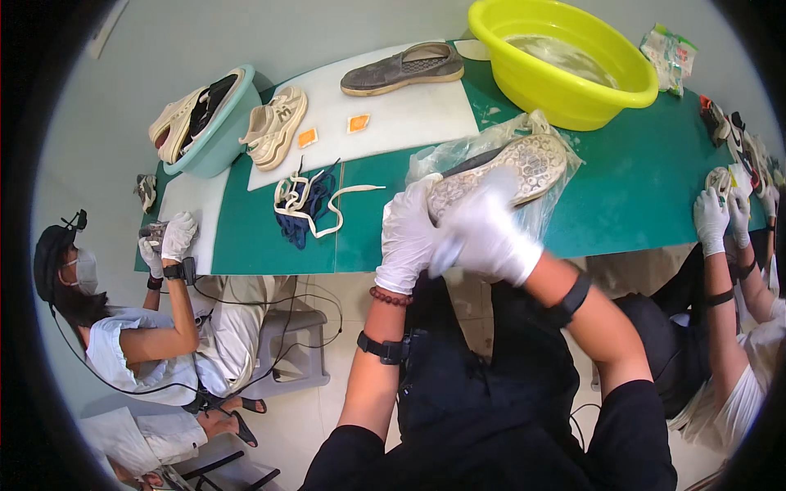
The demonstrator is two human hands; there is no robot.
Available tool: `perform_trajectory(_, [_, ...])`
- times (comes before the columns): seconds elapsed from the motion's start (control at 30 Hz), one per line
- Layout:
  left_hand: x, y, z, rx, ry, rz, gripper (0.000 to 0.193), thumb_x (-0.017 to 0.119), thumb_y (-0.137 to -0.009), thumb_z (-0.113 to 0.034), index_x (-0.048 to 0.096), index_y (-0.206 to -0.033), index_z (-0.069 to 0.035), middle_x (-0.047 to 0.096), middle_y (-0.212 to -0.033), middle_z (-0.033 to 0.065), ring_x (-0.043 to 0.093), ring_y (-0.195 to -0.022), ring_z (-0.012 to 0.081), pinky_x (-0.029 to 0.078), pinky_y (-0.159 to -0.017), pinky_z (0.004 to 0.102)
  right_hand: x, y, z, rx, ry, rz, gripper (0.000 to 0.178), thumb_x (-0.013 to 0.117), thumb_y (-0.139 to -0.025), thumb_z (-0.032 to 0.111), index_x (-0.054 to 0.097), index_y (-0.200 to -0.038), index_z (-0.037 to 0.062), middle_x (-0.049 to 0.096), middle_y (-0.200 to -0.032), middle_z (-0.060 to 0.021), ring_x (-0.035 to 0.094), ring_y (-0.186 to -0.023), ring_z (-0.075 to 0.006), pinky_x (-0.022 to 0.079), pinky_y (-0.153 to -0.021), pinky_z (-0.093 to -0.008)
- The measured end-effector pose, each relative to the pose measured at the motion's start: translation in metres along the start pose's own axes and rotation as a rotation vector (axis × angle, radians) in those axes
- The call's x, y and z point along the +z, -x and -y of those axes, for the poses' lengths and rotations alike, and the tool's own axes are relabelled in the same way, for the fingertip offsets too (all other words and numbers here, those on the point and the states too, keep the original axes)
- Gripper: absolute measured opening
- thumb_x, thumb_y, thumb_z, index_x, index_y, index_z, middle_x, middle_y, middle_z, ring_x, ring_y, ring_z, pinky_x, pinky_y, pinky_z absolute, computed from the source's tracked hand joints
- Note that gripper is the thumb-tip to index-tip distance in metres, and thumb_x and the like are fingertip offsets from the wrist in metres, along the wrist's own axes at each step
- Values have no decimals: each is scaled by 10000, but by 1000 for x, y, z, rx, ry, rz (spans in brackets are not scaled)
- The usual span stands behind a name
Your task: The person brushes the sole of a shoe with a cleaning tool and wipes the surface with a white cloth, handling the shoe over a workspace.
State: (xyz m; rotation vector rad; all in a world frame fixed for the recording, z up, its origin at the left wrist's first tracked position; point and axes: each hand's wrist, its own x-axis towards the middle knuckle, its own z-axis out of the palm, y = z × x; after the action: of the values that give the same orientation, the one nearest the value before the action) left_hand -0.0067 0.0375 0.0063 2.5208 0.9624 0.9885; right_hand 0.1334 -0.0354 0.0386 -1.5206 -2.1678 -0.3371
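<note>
A shoe lies sole up on a clear plastic bag near the table's middle, its pale sole worn and patterned. My left hand, in a white glove, is closed around its near left end. My gloved right hand is over the sole, closed on a pale grey-blue brush smeared by motion. The brush's far end overlaps the sole; its bristles cannot be made out.
A yellow basin with cloudy water stands behind the shoe. A grey slip-on, a beige sneaker, orange packets and laces lie leftward. A teal basin holds shoes. Co-workers sit on both sides.
</note>
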Motion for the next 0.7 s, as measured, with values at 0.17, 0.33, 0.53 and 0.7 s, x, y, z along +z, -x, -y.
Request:
perform_trajectory(0.17, [9,-8,-5,-69,35,17,682,774,-757,-443,583,-1263,-27,674,-993,213,644,-935,400,504,-839,491,6,-1,-48,391,-275,-105,160,695,-767,268,696,-678,135,642,-648,-108,662,-662,-274,534,-670,-385])
perform_trajectory(0.33, [-6,-5,-8,-72,38,19,741,841,-679,-480,611,-1216,-25,690,-1038,213,662,-962,382,515,-844,468,-7,12,-7,45,-166,-93,176,763,-625,194,593,-617,145,570,-607,-87,623,-661,-255,507,-662,-394])
perform_trajectory(0.53, [6,-2,3,-36,78,10,503,739,-840,-353,612,-1204,-31,690,-982,204,656,-952,394,506,-812,490,12,-12,29,102,-36,-3,126,732,-644,219,663,-613,120,594,-605,-151,605,-641,-368,481,-717,-460])
perform_trajectory(0.7, [-1,-5,-9,-16,18,0,785,804,-703,-563,593,-1250,-41,669,-1004,196,635,-931,388,483,-847,490,-9,4,-52,468,-382,-178,162,726,-693,206,675,-626,67,628,-629,-171,633,-585,-321,502,-595,-431])
